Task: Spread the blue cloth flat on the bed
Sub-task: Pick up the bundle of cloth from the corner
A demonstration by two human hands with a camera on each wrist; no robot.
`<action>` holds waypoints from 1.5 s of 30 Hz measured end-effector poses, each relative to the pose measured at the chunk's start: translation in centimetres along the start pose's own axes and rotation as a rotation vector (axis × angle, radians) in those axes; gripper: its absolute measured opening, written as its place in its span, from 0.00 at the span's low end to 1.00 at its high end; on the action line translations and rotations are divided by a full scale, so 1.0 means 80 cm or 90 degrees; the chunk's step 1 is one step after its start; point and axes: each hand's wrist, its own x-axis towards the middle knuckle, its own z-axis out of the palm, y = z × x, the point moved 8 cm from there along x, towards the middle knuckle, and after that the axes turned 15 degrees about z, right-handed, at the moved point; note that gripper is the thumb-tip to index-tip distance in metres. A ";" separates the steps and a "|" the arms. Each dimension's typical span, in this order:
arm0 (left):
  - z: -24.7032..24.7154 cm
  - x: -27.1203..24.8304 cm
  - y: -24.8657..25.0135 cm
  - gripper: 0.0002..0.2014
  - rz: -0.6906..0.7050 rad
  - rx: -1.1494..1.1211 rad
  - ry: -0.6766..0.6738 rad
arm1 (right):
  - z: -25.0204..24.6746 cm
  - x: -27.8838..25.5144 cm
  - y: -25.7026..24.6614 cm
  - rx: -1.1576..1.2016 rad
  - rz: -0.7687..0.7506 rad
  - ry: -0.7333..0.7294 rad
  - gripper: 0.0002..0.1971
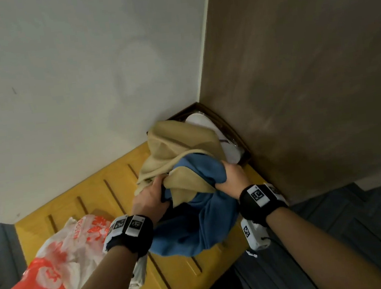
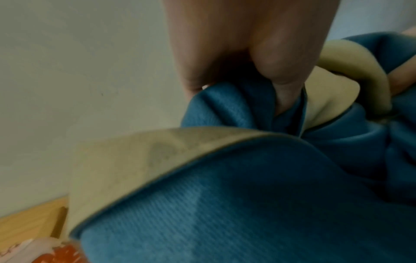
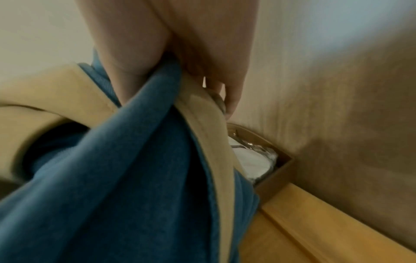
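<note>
Both hands clamped on bunched blue cloth (image 1: 201,224), held above yellow wooden board (image 1: 90,195).
Left hand (image 1: 149,201) and right hand (image 1: 233,177) each grip a fistful; fingertips buried in folds. Tan reverse side showing. Dark box (image 1: 236,136) at far corner half hidden behind cloth, contents unclear. Plastic bag (image 1: 55,261) left, cut off.

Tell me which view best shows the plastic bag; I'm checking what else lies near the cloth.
The head view: the bag, white with red print, lies whole on the yellow wood beside the left hand. The left wrist view catches only a corner of it; the right wrist view shows none.
</note>
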 end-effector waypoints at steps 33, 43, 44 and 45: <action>0.050 0.123 -0.099 0.71 -0.167 -0.077 -0.159 | 0.068 0.164 -0.077 -0.250 -0.306 -0.258 0.29; 0.027 0.064 0.000 0.42 0.195 0.226 -0.018 | 0.028 0.012 -0.077 -0.263 -0.368 -0.190 0.13; 0.030 0.056 0.012 0.39 0.230 0.247 -0.030 | 0.024 -0.008 -0.076 -0.258 -0.381 -0.169 0.10; 0.034 0.048 0.021 0.38 0.265 0.261 -0.047 | 0.022 -0.027 -0.073 -0.252 -0.387 -0.153 0.09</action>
